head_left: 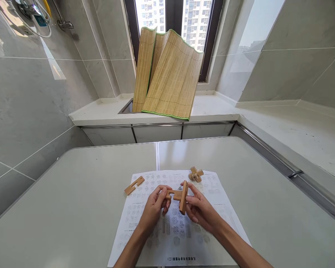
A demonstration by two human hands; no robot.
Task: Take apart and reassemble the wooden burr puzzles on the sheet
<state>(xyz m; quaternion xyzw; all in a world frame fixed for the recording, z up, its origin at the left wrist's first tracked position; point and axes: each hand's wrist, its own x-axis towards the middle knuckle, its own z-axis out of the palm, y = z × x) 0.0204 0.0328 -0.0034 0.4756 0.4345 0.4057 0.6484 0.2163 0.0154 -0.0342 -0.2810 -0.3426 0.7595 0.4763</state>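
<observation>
Near the middle of the printed sheet (pixel 176 219), my left hand (pixel 157 204) pinches the left end of a notched wooden piece (pixel 176 195). My right hand (pixel 198 205) grips an upright wooden bar (pixel 184 198), which stands crosswise against the right end of the notched piece. The two pieces touch; how they are joined is not clear. Another notched wooden piece (pixel 134 185) lies at the sheet's upper left edge. A small wooden assembly of crossed pieces (pixel 195 174) sits at the sheet's upper right.
The sheet lies on a pale table (pixel 72 208) with a seam down its middle. Beyond it, a folded bamboo mat (pixel 173 74) leans on a white ledge (pixel 220 108) before a window. A metal rail runs along the right side. Shower fittings (pixel 33 15) are at upper left.
</observation>
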